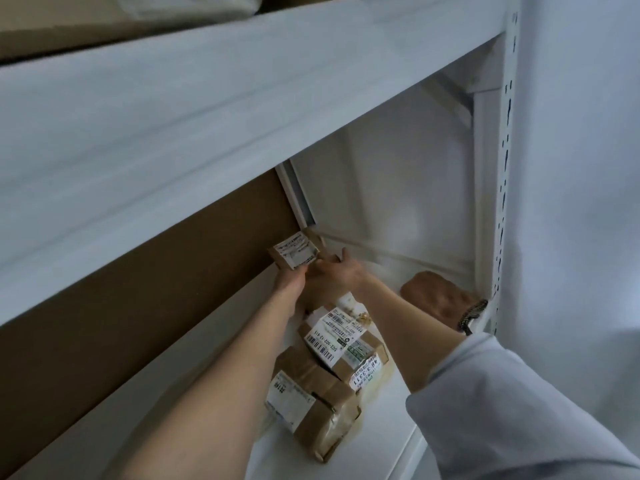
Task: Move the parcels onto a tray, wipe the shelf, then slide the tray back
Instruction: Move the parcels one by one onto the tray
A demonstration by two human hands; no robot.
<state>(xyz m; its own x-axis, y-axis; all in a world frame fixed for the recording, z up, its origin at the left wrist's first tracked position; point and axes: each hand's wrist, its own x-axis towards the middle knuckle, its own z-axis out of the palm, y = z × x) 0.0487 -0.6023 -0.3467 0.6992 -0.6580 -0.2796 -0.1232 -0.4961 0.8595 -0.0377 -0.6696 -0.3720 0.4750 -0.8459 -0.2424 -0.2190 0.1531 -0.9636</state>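
My left hand [290, 283] grips a small brown parcel [295, 253] with a white label, held up above the back of the white shelf [377, 441]. My right hand [343, 272] reaches in beside it, its straight fingers touching the parcel's right edge. Below my forearms lie two more brown taped parcels, one with a barcode label [341, 341] and a larger one [311, 398] nearer the front. Yellowish stains mark the shelf around them. No tray is in view.
A big brown carton [138, 292] fills the shelf's left side. A brown crumpled lump [439, 296] sits in the back right corner by the perforated upright [506, 188]. The upper shelf's white beam [207, 126] hangs low overhead.
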